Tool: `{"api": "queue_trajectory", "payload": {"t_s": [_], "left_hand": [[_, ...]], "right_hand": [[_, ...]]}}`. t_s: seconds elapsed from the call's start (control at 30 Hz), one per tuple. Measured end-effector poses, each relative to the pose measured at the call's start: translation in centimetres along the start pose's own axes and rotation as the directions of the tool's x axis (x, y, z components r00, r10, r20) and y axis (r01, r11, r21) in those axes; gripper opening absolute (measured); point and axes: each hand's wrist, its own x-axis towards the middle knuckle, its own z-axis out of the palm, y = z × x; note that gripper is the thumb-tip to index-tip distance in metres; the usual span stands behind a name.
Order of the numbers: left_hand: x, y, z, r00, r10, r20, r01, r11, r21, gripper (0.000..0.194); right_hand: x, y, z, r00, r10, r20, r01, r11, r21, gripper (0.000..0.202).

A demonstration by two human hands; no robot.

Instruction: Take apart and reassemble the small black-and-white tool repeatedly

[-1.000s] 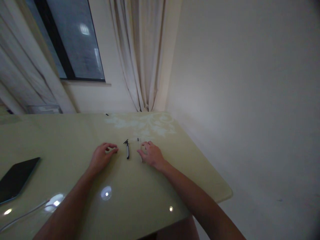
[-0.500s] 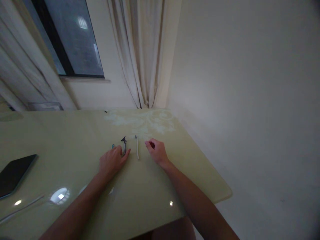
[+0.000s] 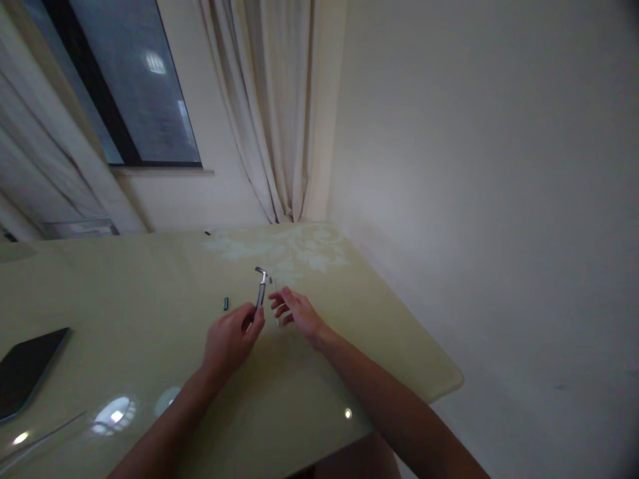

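My left hand (image 3: 233,336) is closed round the lower handle of a razor (image 3: 261,291), whose head points up and away from me. Just to the right, my right hand (image 3: 298,315) has its fingers apart and slightly curled, with nothing seen in it. Partly behind those fingers lies a thin white stick with a dark tip (image 3: 271,281), perhaps a toothbrush; most of its length is hidden. A small dark oblong piece (image 3: 226,304) rests on the table, left of the razor.
A dark flat tablet-like object (image 3: 32,369) lies on the glossy pale table (image 3: 164,299) at the left. Near the front left is a thin pale cable (image 3: 47,436). A tiny dark item (image 3: 208,233) sits by the back edge. A wall (image 3: 474,199) borders the right side.
My left hand has taken hold of the razor and lifted it, moving slightly right. My right hand has shifted left towards the white stick, its fingers opening. The small dark piece is now uncovered.
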Motion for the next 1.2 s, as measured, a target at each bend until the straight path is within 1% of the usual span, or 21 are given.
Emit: {"api": "queue_trajectory", "payload": {"t_s": [0.07,0.1,0.13,0.17,0.2,0.27,0.33,0.4,0.43,0.5,0.53,0.6,0.7,0.77,0.83,0.97,1.07,1.2], "left_hand": [[-0.8,1.0,0.1,0.988,0.149,0.036,-0.141,0.976,-0.166,0.039],[-1.0,1.3,0.2,0.976,0.206,0.068,-0.182,0.95,-0.254,0.038],[-1.0,1.4,0.3,0.965,0.242,0.098,-0.197,0.922,-0.334,0.04],[-0.9,1.4,0.3,0.961,0.251,0.117,-0.186,0.898,-0.398,0.043],[-0.7,1.2,0.2,0.965,0.231,0.123,-0.155,0.884,-0.44,0.048],[-0.1,0.4,-0.2,0.987,0.132,0.094,-0.072,0.876,-0.476,0.055],[0.5,-0.5,-0.9,0.999,0.008,0.048,0.019,0.844,-0.536,0.052],[0.8,-1.1,-1.4,0.996,-0.069,0.054,0.088,0.751,-0.654,0.04],[0.9,-1.3,-1.5,0.994,-0.078,0.079,0.111,0.69,-0.716,0.041],[0.9,-1.5,-1.4,0.987,-0.055,0.153,0.155,0.585,-0.796,0.058],[0.8,-1.5,-1.3,0.982,-0.037,0.188,0.177,0.553,-0.814,0.062],[0.7,-1.7,-0.7,0.973,-0.019,0.232,0.208,0.512,-0.833,0.057],[0.6,-2.2,-0.1,0.971,-0.026,0.239,0.221,0.482,-0.848,0.05],[0.5,-2.6,0.1,0.966,-0.004,0.258,0.23,0.467,-0.854,0.049],[0.4,-2.8,0.1,0.958,0.032,0.284,0.241,0.441,-0.864,0.05],[0.2,-2.6,-0.2,0.952,0.07,0.298,0.25,0.384,-0.889,0.048],[0.1,-2.4,-0.3,0.95,0.075,0.302,0.261,0.337,-0.904,0.047],[-0.3,-2.4,-0.2,0.932,0.125,0.341,0.307,0.23,-0.924,0.053]], "right_hand": [[-0.7,-0.3,0.9,0.998,-0.068,0.016,0.066,0.995,0.073,0.066],[-1.1,-0.4,1.3,0.995,-0.098,0.008,0.097,0.991,0.092,0.062],[-1.4,-0.6,1.5,0.993,-0.12,-0.001,0.12,0.988,0.103,0.059],[-1.6,-0.7,1.6,0.991,-0.135,-0.002,0.135,0.985,0.107,0.056],[-1.7,-0.9,1.5,0.989,-0.146,0.006,0.145,0.984,0.101,0.055],[-1.8,-1.3,1.0,0.984,-0.178,0.022,0.176,0.983,0.054,0.052],[-1.7,-1.7,0.2,0.979,-0.196,0.053,0.197,0.98,-0.004,0.049],[-1.6,-2.1,-0.6,0.978,-0.149,0.149,0.152,0.988,-0.01,0.048],[-1.6,-2.2,-1.0,0.969,-0.105,0.223,0.108,0.994,-0.001,0.048],[-1.7,-2.4,-1.3,0.932,-0.027,0.361,0.026,1.0,0.008,0.05],[-1.8,-2.5,-1.4,0.915,-0.007,0.403,0.007,1.0,0.002,0.051],[-2.0,-2.4,-1.3,0.897,0.003,0.442,0.002,1.0,-0.011,0.053],[-2.0,-2.3,-1.1,0.882,0.001,0.471,0.004,1.0,-0.009,0.053],[-1.9,-2.4,-1.2,0.872,0.009,0.489,-0.003,1.0,-0.014,0.053],[-1.8,-2.5,-1.3,0.871,0.015,0.491,0.008,0.999,-0.045,0.053],[-2.0,-2.8,-1.2,0.891,-0.001,0.454,0.045,0.995,-0.085,0.055],[-2.2,-3.0,-0.9,0.889,0.02,0.458,0.017,0.997,-0.076,0.057],[-2.2,-3.0,-0.6,0.878,0.037,0.477,-0.008,0.998,-0.063,0.056]]}}
